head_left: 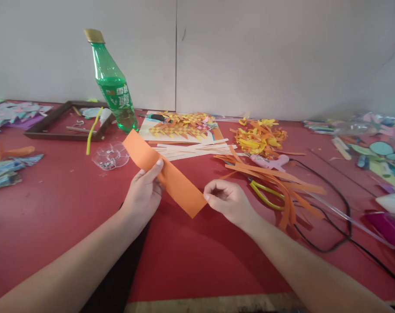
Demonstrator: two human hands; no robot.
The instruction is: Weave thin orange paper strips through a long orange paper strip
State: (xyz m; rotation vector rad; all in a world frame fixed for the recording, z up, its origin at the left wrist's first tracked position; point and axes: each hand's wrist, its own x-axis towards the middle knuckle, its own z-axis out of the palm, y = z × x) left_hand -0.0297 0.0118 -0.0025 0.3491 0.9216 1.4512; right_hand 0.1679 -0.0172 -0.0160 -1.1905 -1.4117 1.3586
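A wide strip of orange paper (180,187) slants across the middle of the view, above the red table. My left hand (144,189) grips it near its centre, the thumb lying on top and the other fingers underneath. At the strip's lower right corner, my right hand (228,201) pinches the edge between thumb and forefinger. To the right of that hand lie yellow-handled scissors (265,195), partly covered by several thin orange paper strips (282,178). A pink glue gun (270,162) with a black cord rests just behind them.
A green soda bottle (114,87) stands at the back left beside a dark wooden frame (47,135) and a clear plastic dish (111,156). Pale paper strips (190,150), woven orange-yellow paper (180,126) and an orange-yellow paper pile (260,137) lie behind my hands. Craft scraps fill both sides.
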